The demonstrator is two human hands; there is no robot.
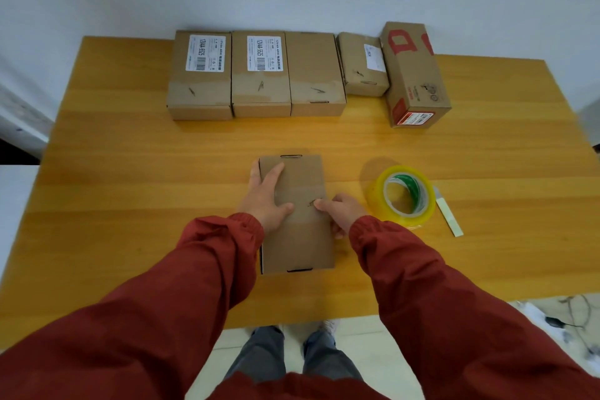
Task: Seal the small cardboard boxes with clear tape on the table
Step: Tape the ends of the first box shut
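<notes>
L hand [268, 195] pressing box [302, 237] top, fingers straight; R hand [341, 214] pinching its right edge. Box lying lengthwise away; tape roll [402, 195] sitting just right of R hand.

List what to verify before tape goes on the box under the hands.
1. The plain brown cardboard box lies closed on the yellow wooden table: ok.
2. The left hand presses flat on its top: ok.
3. The right hand grips its right edge: ok.
4. The yellowish clear tape roll lies free beside the right hand: ok.
5. Roll's loose end findable: cannot tell.
6. The pale slim cutter lies beside the roll: ok.
</notes>
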